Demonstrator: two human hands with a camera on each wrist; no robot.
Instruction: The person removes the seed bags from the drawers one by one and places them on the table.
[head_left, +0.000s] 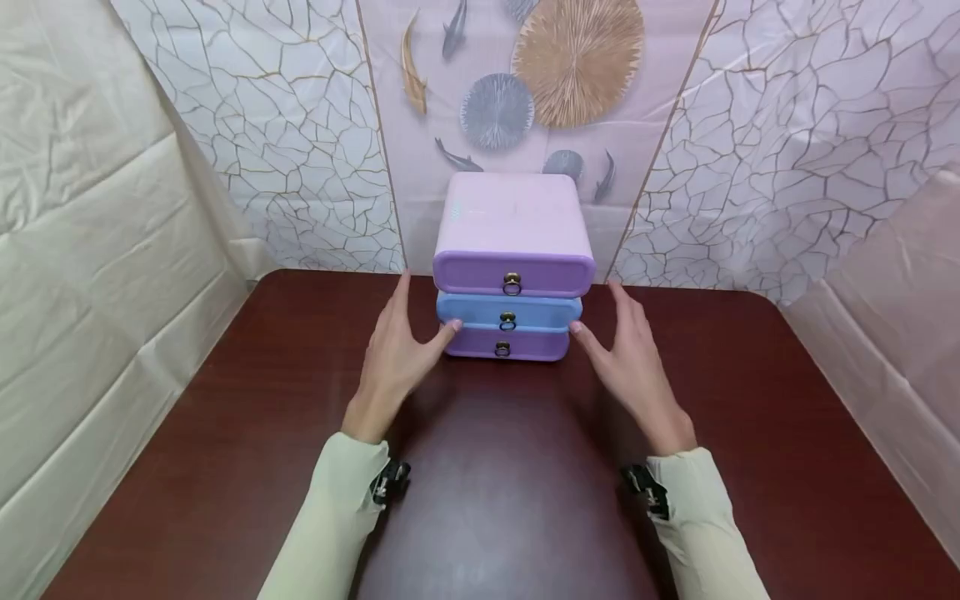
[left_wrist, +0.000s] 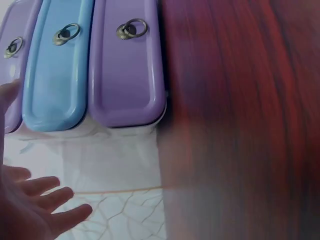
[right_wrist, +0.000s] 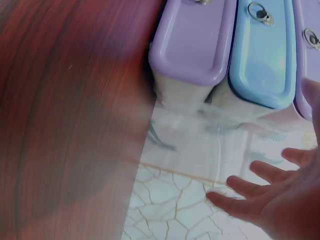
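A small stack of drawers [head_left: 513,217] with a pale pink top stands at the back of the table. Its fronts run purple [head_left: 472,275], blue [head_left: 472,310] and purple [head_left: 536,345] from top to bottom, each with a brass-coloured ring pull [left_wrist: 132,29]. To the left of the stack is my left hand [head_left: 393,354], fingers extended and thumb spread toward the blue front. My right hand [head_left: 633,358] mirrors it on the right side, fingers spread in the right wrist view. Whether either thumb touches the stack, I cannot tell. Neither hand holds anything.
A dark red-brown wooden table [head_left: 495,500] lies under both arms. Behind the stack hangs a patterned cloth [head_left: 300,125] with fish and round shapes. Cream fabric [head_left: 82,250] hangs at the left and more at the right. Each wrist wears a black device [head_left: 390,483].
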